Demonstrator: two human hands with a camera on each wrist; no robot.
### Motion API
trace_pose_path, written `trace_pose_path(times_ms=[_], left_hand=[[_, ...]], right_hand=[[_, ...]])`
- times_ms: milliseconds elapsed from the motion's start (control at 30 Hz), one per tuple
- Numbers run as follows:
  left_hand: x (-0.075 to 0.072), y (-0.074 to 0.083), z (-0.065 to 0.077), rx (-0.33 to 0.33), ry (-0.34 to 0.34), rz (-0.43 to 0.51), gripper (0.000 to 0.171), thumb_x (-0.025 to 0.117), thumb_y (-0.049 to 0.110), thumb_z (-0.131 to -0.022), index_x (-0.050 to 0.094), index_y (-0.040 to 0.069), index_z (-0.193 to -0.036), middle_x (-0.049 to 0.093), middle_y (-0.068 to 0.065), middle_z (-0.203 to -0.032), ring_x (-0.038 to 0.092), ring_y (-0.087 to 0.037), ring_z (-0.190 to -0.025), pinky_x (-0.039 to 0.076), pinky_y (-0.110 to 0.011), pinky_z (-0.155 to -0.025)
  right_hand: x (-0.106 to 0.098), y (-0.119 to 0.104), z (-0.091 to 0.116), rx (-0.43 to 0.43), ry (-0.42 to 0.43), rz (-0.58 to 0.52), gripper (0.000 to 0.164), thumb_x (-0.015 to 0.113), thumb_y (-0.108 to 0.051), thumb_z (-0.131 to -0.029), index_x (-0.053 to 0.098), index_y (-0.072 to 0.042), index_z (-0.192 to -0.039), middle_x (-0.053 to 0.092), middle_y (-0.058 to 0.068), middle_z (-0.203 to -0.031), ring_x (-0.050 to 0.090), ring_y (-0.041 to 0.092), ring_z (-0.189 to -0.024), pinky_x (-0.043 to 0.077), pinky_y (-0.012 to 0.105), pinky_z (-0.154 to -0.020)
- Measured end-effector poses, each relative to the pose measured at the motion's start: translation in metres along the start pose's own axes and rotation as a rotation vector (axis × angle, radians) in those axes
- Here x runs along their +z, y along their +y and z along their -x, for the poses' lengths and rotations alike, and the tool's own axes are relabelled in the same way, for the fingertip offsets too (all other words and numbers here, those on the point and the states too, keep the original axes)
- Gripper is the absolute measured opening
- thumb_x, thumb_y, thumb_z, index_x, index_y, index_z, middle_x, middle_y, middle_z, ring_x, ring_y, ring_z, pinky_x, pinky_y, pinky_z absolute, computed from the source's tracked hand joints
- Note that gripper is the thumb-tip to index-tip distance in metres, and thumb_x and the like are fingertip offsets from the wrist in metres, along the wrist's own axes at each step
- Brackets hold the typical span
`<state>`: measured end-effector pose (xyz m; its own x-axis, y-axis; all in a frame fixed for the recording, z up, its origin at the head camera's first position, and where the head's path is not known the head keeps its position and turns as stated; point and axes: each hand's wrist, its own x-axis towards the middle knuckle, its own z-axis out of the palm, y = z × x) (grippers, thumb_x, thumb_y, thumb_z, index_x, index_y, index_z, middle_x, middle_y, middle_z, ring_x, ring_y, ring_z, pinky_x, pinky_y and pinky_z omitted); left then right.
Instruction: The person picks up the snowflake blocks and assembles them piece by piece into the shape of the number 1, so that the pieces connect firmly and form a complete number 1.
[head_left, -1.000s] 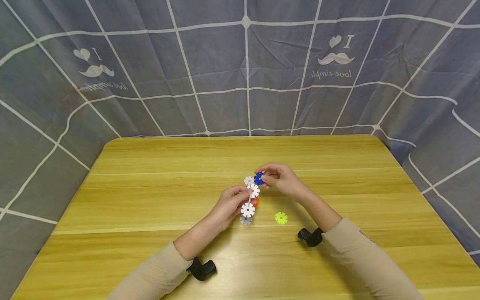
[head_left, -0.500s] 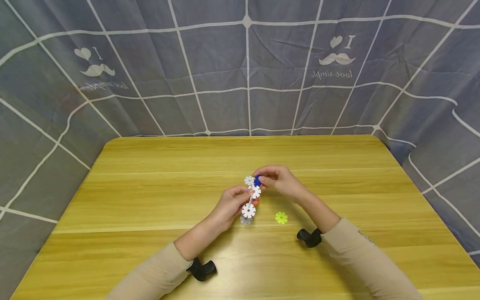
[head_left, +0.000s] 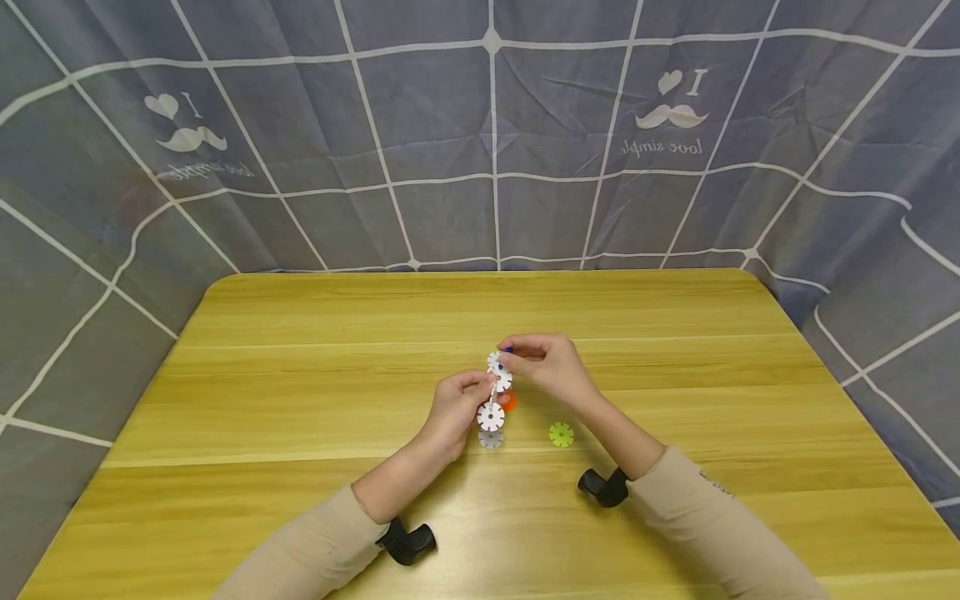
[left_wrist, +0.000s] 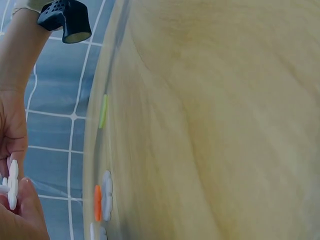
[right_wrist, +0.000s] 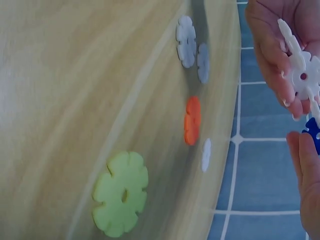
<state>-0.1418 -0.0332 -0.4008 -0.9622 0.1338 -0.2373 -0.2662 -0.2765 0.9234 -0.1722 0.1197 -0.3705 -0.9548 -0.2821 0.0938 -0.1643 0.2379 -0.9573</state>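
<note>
Over the middle of the table, my left hand [head_left: 452, 410] grips a small chain of joined white notched discs [head_left: 491, 416]. Thumb and fingers of my right hand [head_left: 551, 367] pinch a blue notched disc [right_wrist: 313, 132] at the chain's far end. In the right wrist view the blue disc meets the edge of a white piece; whether their slots interlock, I cannot tell. The blue disc is mostly hidden by fingers in the head view. The left wrist view catches only part of the white chain [left_wrist: 13, 185] between the two hands.
Loose discs lie on the wooden table [head_left: 300, 375]: a yellow-green one [head_left: 561, 434], an orange one [head_left: 511, 402], a grey one [head_left: 491, 439] with another grey one [right_wrist: 202, 62] beside it, and a white one [right_wrist: 206, 155]. A grey checked curtain [head_left: 450, 217] surrounds the table.
My right hand has moved slightly left and turned the blue disc from face-on to nearly edge-on, bringing it up to the white chain. The left hand has barely moved.
</note>
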Motion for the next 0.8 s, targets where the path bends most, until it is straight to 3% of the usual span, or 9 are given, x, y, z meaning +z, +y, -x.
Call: trace_pose_path(times_ms=[433, 633, 800], left_hand=[[0.0, -0.001, 0.002, 0.016, 0.061, -0.014, 0.013, 0.057, 0.0, -0.091, 0.06, -0.012, -0.095, 0.068, -0.006, -0.073, 0.064, -0.009, -0.061, 0.053, -0.02, -0.061], [0.002, -0.001, -0.001, 0.022, 0.046, -0.026, 0.013, 0.057, 0.0, -0.091, 0.06, -0.012, -0.093, 0.067, -0.006, -0.072, 0.063, -0.009, -0.062, 0.052, -0.019, -0.061], [0.002, 0.0, -0.001, 0.036, 0.015, -0.037, 0.013, 0.056, 0.001, -0.091, 0.06, -0.011, -0.092, 0.066, -0.003, -0.069, 0.063, -0.009, -0.063, 0.052, -0.019, -0.06]], right_hand=[[0.006, 0.003, 0.001, -0.009, -0.01, 0.008, 0.025, 0.066, -0.005, -0.086, 0.065, 0.011, -0.106, 0.064, 0.023, -0.108, 0.064, 0.024, -0.097, 0.053, 0.027, -0.08], [-0.001, 0.006, -0.002, 0.022, -0.056, -0.004, 0.028, 0.066, -0.007, -0.087, 0.064, 0.009, -0.11, 0.063, 0.022, -0.111, 0.063, 0.024, -0.1, 0.052, 0.027, -0.081], [-0.007, 0.009, -0.005, 0.053, -0.124, -0.109, 0.031, 0.057, -0.005, -0.093, 0.057, 0.013, -0.117, 0.058, 0.027, -0.117, 0.059, 0.033, -0.107, 0.052, 0.032, -0.084]])
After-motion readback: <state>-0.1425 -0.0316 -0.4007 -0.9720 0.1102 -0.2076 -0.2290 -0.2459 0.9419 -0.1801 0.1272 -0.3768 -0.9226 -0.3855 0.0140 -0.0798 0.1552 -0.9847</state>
